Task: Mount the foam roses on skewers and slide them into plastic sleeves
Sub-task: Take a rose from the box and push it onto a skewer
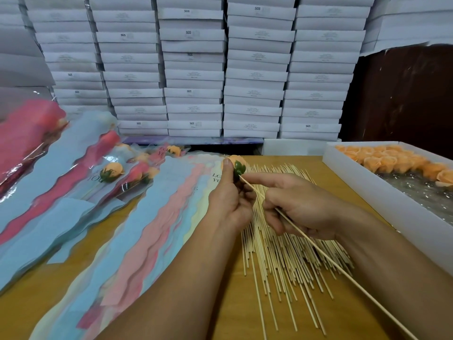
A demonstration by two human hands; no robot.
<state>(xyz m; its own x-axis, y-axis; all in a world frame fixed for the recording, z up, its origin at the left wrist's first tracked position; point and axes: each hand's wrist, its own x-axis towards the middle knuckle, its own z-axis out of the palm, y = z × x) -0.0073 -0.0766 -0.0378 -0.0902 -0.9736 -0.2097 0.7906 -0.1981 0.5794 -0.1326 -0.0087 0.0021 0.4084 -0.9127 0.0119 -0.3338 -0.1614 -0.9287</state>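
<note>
My left hand grips an orange foam rose with a green base, held above the table's middle. My right hand holds a thin wooden skewer, index finger stretched along it. The skewer's tip touches the rose's green base. A loose pile of skewers lies under both hands. Empty plastic sleeves in blue, pink and yellow fan out to the left. Finished roses in sleeves lie further left.
A white box of orange foam roses stands at the right, its near wall close to my right forearm. Stacked white cartons fill the back. The wooden table shows between sleeves and skewers.
</note>
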